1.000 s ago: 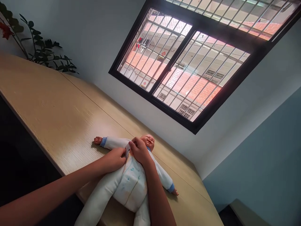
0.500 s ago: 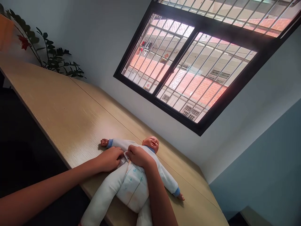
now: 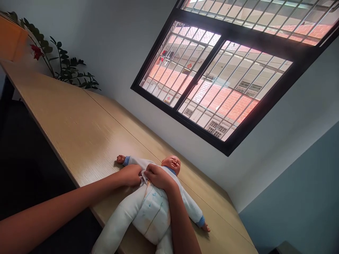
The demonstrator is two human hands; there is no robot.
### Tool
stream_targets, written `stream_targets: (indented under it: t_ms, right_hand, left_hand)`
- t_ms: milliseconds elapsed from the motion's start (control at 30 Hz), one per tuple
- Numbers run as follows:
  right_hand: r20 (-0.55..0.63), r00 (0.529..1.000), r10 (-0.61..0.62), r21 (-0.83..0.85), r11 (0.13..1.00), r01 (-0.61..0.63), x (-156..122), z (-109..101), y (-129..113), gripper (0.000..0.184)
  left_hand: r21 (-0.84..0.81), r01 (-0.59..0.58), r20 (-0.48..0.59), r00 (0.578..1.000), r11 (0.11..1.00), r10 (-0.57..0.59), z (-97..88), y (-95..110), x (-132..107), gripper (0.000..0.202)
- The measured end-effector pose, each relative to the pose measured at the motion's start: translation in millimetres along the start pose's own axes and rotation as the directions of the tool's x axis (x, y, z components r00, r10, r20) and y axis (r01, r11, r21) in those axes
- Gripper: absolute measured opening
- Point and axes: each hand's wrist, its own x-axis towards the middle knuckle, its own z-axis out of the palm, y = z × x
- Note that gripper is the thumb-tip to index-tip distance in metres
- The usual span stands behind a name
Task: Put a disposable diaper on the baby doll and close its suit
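Observation:
A baby doll (image 3: 152,208) in a white suit with blue cuffs lies on its back on the wooden table (image 3: 79,130), head toward the wall and arms spread. A nappy (image 3: 155,211) covers its belly. My left hand (image 3: 131,175) and my right hand (image 3: 158,175) meet on the doll's chest, both with fingers closed, pinching the white cloth at the nappy's upper edge. The doll's legs hang over the near table edge.
A leafy plant (image 3: 66,67) with a red flower stands at the table's far left against the wall. A barred window (image 3: 212,81) fills the wall behind. The floor left of the table is dark.
The view has shifted slightly, so the doll sits a little lower and to the right. Both hands stay on the doll's chest, now pressed closer together on the cloth.

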Motion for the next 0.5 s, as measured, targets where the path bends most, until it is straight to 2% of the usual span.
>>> stream_targets:
  t_ms: [167, 333, 500]
  right_hand:
    - [-0.016, 1.0, -0.002, 0.012, 1.0, 0.002, -3.1, -3.0, -5.2, 0.022]
    - [-0.08, 0.99, 0.12, -0.058, 0.991, -0.124, -1.5, 1.3, -5.8, 0.014]
    - [-0.12, 0.974, 0.192, -0.169, 0.963, -0.21, 9.0, 11.9, 5.1, 0.005]
  left_hand:
    - [-0.035, 0.015, 0.121, 0.993, 0.999, -0.01, 1.7, -1.6, 6.2, 0.012]
    - [-0.141, 0.136, 0.176, 0.978, 0.981, -0.11, 3.1, -3.8, 9.6, 0.015]
    - [-0.194, 0.226, 0.143, 0.969, 0.955, -0.2, 3.5, 2.5, 8.0, 0.02]
